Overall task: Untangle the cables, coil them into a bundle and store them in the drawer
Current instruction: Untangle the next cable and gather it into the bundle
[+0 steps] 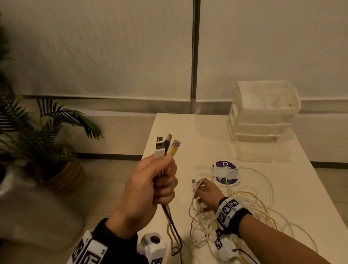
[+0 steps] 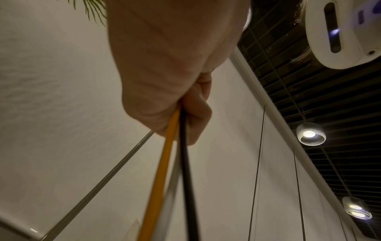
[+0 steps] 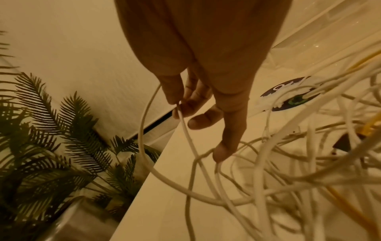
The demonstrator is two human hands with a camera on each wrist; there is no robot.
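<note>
On the pale surface (image 1: pixel 294 185) a tangle of cables (image 1: pixel 255 204) lies near me. My left hand (image 1: pixel 150 186) clamps three plug ends (image 1: pixel 166 145); my right hand (image 1: pixel 208 193) pinches a white cable (image 3: pixel 185 128). The drawer unit (image 1: pixel 264 118) stands far right.

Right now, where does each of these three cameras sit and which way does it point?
Head: on the person's head, looking down at the table; left hand and right hand show.
Left wrist: looks up past that hand to the ceiling.
Right wrist: looks along the fingers into the white cables.
Head and right wrist share the sticker.
</note>
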